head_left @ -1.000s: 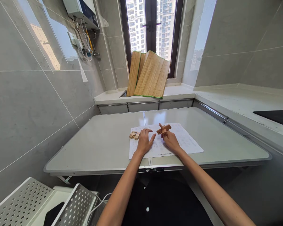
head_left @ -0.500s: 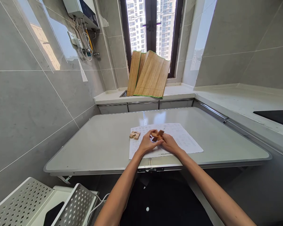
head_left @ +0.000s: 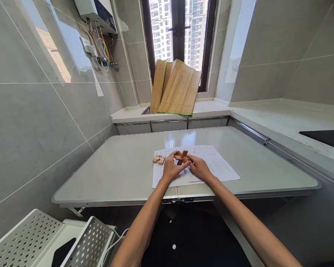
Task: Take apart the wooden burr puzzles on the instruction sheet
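Observation:
A brown wooden interlocking puzzle [head_left: 182, 157], made of crossed bars, is held between my two hands above a printed paper sheet [head_left: 214, 167]. My left hand [head_left: 172, 167] curls round its left side, thumb in front and fingers behind. From the right, my right hand [head_left: 199, 167] grips the puzzle's other side with its fingertips. One bar sticks up at the top. To the left, on the sheet's edge, sits a lighter wooden block puzzle [head_left: 159, 160] with notched pieces.
The pale folding table [head_left: 114, 167] carries the sheet. Behind it a bamboo mat [head_left: 180, 89] leans at the window on the white counter [head_left: 211, 106]. White perforated baskets [head_left: 91, 241] with a cable stand low on the left. A metal rail [head_left: 247, 129] runs along the counter.
The brown puzzle has shifted slightly left and turned in my hands, its upper bar now more upright. My right fingers have moved along its right side. The lighter puzzle stays put.

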The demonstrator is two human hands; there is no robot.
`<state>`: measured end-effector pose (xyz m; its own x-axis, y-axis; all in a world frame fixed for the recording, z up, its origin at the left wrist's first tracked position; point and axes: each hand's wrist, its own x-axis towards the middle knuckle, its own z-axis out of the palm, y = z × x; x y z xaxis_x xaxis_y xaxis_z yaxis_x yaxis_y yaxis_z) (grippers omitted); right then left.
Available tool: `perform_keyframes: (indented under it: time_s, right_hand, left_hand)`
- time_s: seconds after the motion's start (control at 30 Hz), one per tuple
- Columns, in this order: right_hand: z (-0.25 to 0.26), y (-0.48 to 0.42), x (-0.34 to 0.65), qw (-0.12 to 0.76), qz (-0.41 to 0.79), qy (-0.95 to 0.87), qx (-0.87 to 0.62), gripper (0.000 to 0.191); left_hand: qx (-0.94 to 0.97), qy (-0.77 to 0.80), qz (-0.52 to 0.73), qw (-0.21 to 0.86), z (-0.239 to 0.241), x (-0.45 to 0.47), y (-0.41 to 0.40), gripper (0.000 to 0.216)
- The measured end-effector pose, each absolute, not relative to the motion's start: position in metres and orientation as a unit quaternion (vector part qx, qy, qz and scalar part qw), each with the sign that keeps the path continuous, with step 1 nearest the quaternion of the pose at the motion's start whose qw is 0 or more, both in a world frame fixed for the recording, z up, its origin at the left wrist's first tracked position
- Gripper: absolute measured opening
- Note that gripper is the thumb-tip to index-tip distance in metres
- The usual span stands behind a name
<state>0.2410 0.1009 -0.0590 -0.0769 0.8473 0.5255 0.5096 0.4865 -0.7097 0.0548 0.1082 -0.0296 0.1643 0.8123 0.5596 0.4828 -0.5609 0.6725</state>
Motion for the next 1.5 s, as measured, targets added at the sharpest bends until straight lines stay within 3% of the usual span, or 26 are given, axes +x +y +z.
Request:
perform_keyframes:
  time_s: [0.63,0.97,1.07,1.33,1.5]
  right_hand:
    - [-0.055,0.097,0.243,0.500,0.217,-0.708,-0.448,0.026]
    - [-0.052,0.102,0.239,0.562,0.323,-0.624,-0.436,0.026]
    - [-0.050,0.105,0.240,0.571,0.380,-0.592,-0.423,0.039]
    - [-0.040,0.100,0.242,0.576,0.454,-0.574,-0.365,0.039]
    - [-0.041,0.101,0.243,0.589,0.443,-0.576,-0.352,0.037]
  left_hand:
    - [0.757,0.425,0.461,0.184,-0.030,0.052,0.107,0.065]
    - [0.785,0.380,0.469,0.137,-0.030,0.053,0.101,0.087]
    - [0.790,0.368,0.470,0.136,-0.030,0.053,0.100,0.087]
    - [0.804,0.341,0.456,0.170,-0.026,0.054,0.097,0.091]
    - [0.767,0.367,0.460,0.255,-0.030,0.056,0.103,0.102]
